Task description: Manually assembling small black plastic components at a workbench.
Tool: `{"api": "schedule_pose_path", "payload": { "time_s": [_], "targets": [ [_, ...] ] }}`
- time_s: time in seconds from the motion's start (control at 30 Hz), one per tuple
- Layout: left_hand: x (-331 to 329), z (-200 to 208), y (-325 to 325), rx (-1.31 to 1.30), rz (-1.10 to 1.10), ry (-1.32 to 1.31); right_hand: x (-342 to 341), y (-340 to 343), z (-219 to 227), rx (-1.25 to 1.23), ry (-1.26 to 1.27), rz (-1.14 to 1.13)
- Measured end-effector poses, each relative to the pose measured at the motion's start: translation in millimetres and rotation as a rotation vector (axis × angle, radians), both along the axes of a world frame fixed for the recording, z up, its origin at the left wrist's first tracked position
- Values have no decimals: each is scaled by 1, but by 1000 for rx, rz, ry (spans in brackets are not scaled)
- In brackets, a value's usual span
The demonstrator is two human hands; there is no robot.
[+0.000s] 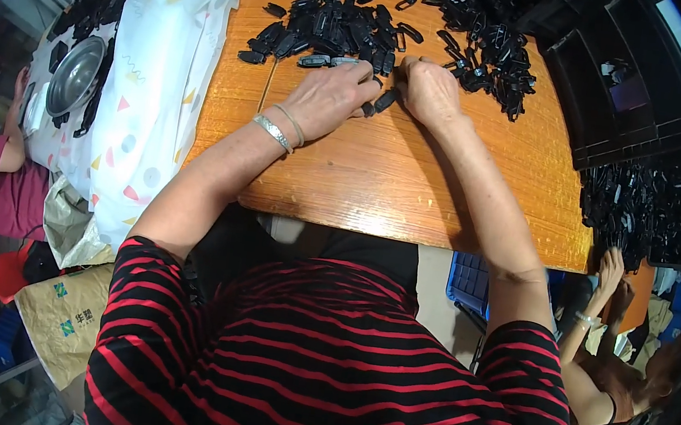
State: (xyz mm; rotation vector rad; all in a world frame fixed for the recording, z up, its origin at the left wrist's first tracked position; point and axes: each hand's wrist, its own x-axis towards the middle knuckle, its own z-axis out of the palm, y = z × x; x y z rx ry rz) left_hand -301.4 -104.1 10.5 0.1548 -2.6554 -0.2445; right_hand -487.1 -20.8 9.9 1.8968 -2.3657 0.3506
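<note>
My left hand (339, 95), with a bracelet and bangle at the wrist, is closed at the near edge of a heap of small black plastic parts (338, 27). A small black plastic part (385, 101) shows at its fingertips, between the two hands. Just to the right, my right hand (430, 93) is curled with its fingers bent down toward the table; whatever they hold is hidden. Two parts with greyish faces, including a long oval part (314, 61), lie beside my left hand.
A second heap of black parts (495, 57) lies at the wooden table's (337, 174) far right. Patterned white sheeting (146, 95) and a metal bowl (77, 76) are left. Black crates (636, 87) stand right. Co-workers sit left (0, 179) and right (599, 389).
</note>
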Motion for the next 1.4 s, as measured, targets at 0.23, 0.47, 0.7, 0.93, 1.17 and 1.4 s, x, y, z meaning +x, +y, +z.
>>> {"api": "schedule_pose_path", "payload": {
  "time_s": [0.23, 0.47, 0.7, 0.93, 1.17, 1.4],
  "targets": [
    [16, -22, 7, 539, 88, 110, -3, 38, 0, -182, -182, 55],
    [35, -6, 56, 1747, 79, 426, 81, 75, 20, -383, -1364, 35],
    [54, -6, 65, 1775, 94, 511, 102, 79, 15, -522, -624, 162],
    [59, -3, 68, 1742, 62, 531, 111, 80, 29, -514, -623, 140],
    [63, -5, 69, 1567, 121, 532, 114, 80, 31, -418, -620, 143],
    [66, 1, 88, 1458, 140, 543, 121, 83, 15, -479, -485, 198]
  ]
}}
